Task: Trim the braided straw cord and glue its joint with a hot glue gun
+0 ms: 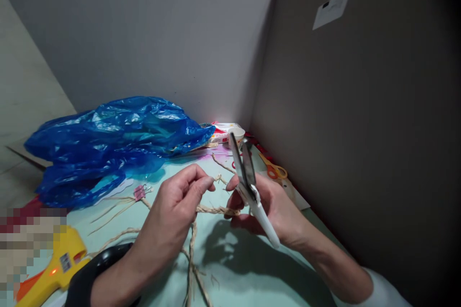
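My left hand (176,201) pinches a strand of tan jute twine (212,209) between thumb and fingers. The twine runs across to my right hand (273,206), which also grips it while holding white-handled scissors (248,182). The scissors' blades point up and away, slightly parted. More twine strands (190,268) hang down from my hands onto the pale green table (245,273).
A crumpled blue plastic bag (111,139) lies at the back left. A yellow glue gun (54,268) sits at lower left, a pink binder clip (139,193) on twine nearby. Orange-handled scissors (275,170) and a small box (225,132) lie by the corner walls.
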`<state>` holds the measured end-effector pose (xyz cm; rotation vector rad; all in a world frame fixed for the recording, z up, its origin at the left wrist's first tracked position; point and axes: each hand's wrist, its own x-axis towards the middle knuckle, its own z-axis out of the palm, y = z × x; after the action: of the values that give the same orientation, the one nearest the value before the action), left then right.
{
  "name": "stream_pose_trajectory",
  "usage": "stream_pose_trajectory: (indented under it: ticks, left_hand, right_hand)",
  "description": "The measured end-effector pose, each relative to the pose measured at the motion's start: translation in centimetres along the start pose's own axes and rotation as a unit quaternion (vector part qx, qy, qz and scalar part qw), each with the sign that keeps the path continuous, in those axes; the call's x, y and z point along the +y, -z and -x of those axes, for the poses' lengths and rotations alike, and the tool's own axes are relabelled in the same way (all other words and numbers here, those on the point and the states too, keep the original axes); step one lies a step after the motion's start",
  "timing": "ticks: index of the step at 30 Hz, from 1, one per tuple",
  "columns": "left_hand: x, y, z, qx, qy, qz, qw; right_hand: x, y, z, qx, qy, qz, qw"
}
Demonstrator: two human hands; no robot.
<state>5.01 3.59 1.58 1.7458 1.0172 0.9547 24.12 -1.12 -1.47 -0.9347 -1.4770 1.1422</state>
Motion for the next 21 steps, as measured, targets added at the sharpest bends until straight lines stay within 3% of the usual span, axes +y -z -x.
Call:
stream_pose_trajectory:
  ticks: [5,8,13,16,21]
  left_hand:
    - [0.2,0.4,-0.4,-0.026,0.015,0.064,0.997]
    - [0.4,0.5,-0.3,-0.034,-0.027,0.071,0.997]
    - [0.6,0.5,0.0,-0.039,-0.131,-0.036,0.990]
    - [0.5,0.6,0.0,-0.039,-0.162,-0.111,0.980]
    - [0.3,0.9,-0.4,-0.060,-0.112,-0.122,0.984]
  right_hand:
    - [-0.1,0.1,-0.2,0.013,-0.020,-0.034,0.999]
    - [-0.2,0.2,-0.5,0.037,-0.022,-0.050,0.998]
    - [-0.8,0.6,-0.5,0.055,0.001,-0.039,0.998]
    - [-1.2,0.9,-0.4,0.074,0.016,-0.010,0.997]
    - [-1.7,1.7,-0.6,0.110,-0.003,0.019,0.994]
